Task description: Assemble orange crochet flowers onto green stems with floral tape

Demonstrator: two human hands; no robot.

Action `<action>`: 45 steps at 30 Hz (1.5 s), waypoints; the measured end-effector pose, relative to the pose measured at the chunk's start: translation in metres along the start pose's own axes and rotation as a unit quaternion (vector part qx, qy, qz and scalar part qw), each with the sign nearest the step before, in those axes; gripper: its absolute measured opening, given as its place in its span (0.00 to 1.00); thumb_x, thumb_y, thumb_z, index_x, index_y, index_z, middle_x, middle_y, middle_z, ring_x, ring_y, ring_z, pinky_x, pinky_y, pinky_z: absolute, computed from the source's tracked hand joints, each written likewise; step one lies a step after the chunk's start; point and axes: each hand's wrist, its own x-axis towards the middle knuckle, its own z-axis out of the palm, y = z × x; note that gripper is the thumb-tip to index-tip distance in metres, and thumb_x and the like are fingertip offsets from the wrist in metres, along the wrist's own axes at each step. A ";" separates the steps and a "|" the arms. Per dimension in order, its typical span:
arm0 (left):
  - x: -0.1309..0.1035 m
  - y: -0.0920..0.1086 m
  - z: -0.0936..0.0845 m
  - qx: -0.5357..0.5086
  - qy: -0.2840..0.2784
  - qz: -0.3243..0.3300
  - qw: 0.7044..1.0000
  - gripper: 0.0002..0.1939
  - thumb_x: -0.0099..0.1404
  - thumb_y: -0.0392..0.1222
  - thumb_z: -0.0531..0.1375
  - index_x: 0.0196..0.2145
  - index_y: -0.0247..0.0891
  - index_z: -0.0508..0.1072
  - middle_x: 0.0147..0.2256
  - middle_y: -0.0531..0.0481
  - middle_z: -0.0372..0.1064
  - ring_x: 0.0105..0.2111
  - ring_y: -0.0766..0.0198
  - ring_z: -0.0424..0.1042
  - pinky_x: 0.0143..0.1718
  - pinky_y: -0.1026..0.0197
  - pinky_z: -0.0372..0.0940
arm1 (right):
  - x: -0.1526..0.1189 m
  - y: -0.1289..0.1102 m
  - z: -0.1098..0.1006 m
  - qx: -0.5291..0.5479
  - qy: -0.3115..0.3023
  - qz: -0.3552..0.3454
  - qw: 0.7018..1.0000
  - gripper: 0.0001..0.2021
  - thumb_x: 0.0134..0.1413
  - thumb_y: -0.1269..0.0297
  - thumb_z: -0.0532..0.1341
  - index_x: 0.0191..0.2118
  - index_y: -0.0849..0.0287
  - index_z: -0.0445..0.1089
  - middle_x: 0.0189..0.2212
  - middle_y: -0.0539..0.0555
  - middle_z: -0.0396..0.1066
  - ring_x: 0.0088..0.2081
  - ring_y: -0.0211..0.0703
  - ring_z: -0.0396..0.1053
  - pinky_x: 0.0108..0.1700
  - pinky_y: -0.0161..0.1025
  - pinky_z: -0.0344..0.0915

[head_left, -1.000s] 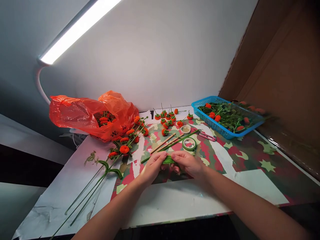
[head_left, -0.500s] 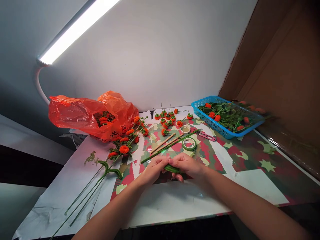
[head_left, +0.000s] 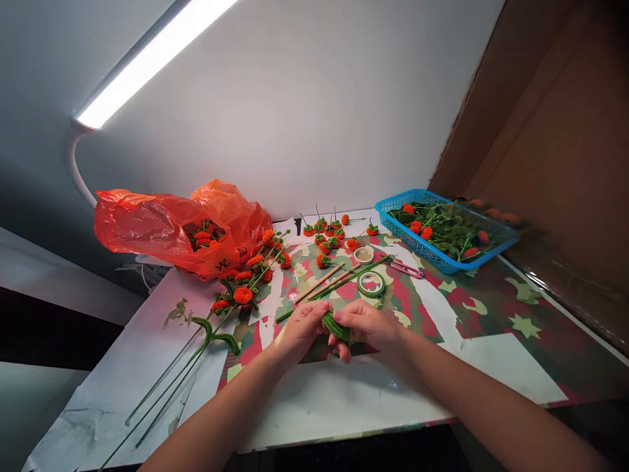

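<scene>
Between my hands is a green fuzzy pipe-cleaner leaf (head_left: 337, 327), tilted down to the right. My left hand (head_left: 305, 325) pinches its upper left end between thumb and fingers. My right hand (head_left: 366, 324) is closed on its right side, the thumb on top and fingertips curled beneath. Just beyond the hands lie long green stems (head_left: 339, 283) and thin wooden sticks (head_left: 314, 284). A roll of green floral tape (head_left: 371, 284) rests flat close to my right hand, with a paler tape roll (head_left: 363, 255) behind it.
Orange pipe-cleaner pumpkins (head_left: 328, 237) stand at the back. Left are an orange plastic bag (head_left: 147, 219) and a stemmed pumpkin branch (head_left: 242, 295). Pink-handled scissors or snips (head_left: 405, 268) lie right, near a blue basket (head_left: 445, 263) of greenery. A lamp (head_left: 157, 62) hangs above.
My hands have drawn slightly apart at the thumbs. The green leaf has turned to a steeper tilt and more of it shows. Other things on the table stay put.
</scene>
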 end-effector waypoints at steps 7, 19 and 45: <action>0.000 -0.003 -0.001 -0.033 0.026 -0.001 0.999 0.17 0.62 0.53 0.55 0.27 0.36 0.64 0.12 0.56 0.61 0.11 0.64 0.65 0.15 0.65 0.59 | -0.003 -0.001 0.003 -0.020 -0.045 0.008 0.999 0.22 0.48 0.49 0.63 0.32 0.68 0.73 0.24 0.57 0.74 0.28 0.40 0.72 0.37 0.39 0.65; -0.002 0.001 0.001 -0.003 0.017 -0.012 1.000 0.21 0.59 0.54 0.57 0.20 0.35 0.63 0.09 0.57 0.54 0.10 0.65 0.61 0.14 0.66 0.55 | -0.005 -0.001 0.006 -0.023 -0.053 0.013 0.998 0.19 0.48 0.52 0.64 0.36 0.67 0.74 0.26 0.57 0.75 0.30 0.40 0.73 0.40 0.40 0.66; -0.006 0.011 -0.003 0.449 0.082 0.316 0.831 0.15 0.64 0.44 0.55 0.47 0.41 0.73 0.54 0.42 0.62 0.56 0.51 0.58 0.57 0.50 0.52 | -0.002 -0.002 0.010 -0.148 0.043 -0.062 0.986 0.25 0.52 0.44 0.58 0.27 0.67 0.71 0.25 0.56 0.72 0.29 0.39 0.70 0.37 0.39 0.66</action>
